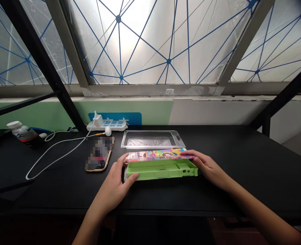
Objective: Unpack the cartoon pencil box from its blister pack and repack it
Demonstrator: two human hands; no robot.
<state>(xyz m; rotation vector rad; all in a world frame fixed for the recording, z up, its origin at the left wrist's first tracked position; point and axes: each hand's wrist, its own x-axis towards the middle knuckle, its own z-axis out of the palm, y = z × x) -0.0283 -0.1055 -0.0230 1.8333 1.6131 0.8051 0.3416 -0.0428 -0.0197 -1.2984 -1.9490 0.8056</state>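
A green phone case (160,169) lies on the black desk (242,160), its hollow side up, tilted against a colourful printed card (156,154) behind it. My left hand (118,182) grips the case's left end, thumb over the rim and fingers along the front edge. At the right end, my right hand (207,166) is closed on the case and touches the card's edge. A clear plastic packaging tray (152,139) lies just behind them.
A phone (99,153) lies left of the case, a white cable (55,149) running from it to a white power strip (109,124) at the wall. A bottle (24,133) lies at far left. Black frame bars (42,58) rise before the window.
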